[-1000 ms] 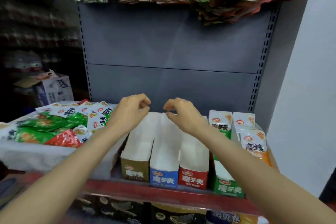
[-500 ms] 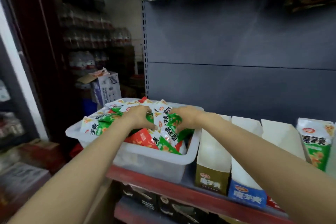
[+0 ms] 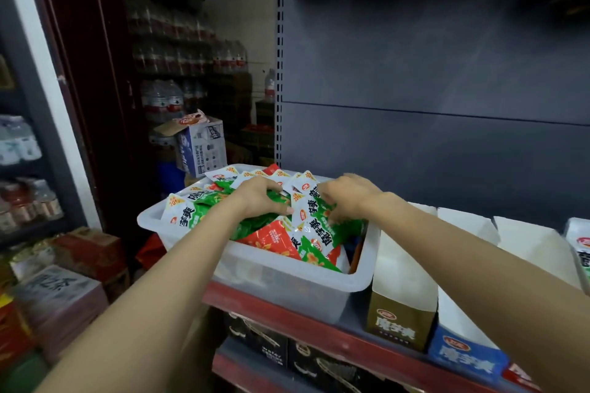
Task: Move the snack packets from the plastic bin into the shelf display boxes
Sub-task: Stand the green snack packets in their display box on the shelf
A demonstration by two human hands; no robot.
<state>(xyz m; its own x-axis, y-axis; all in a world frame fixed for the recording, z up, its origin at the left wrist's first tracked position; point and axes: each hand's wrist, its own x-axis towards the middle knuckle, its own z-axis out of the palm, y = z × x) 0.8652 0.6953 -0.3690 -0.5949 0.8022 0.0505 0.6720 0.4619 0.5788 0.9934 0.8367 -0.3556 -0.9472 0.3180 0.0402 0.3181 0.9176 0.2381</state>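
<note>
Bin: a see-through plastic bin [image 3: 287,290] sits on the shelf [image 3: 319,333], in the lower middle of the frame.
Packets: the snack packets [image 3: 314,233] fill the bin in a messy heap. Most are green and white. An orange-red packet [image 3: 271,238] lies near the front of the heap.
Left hand: the left hand [image 3: 258,196] is down in the heap, in the middle of the frame. Its fingers are curled around green packets and hold them.
Right hand: the right hand [image 3: 348,193] is just to the right of the left hand, also in the heap. Its fingers bend down and grip packets.
Gold box: a gold display box [image 3: 399,327] stands on the shelf, just to the right of the bin. Its inside is white.
Blue box: a blue display box [image 3: 466,357] stands next to the gold box, at the lower right of the frame. Its inside is white too.
More boxes: other white box tops [image 3: 526,241] stand in a row toward the right edge.
Back wall: a dark grey panel [image 3: 431,89] rises behind the shelf.
Left side: a white and blue carton [image 3: 202,147] sits far back at the left, with bottles [image 3: 162,102] behind it.
</note>
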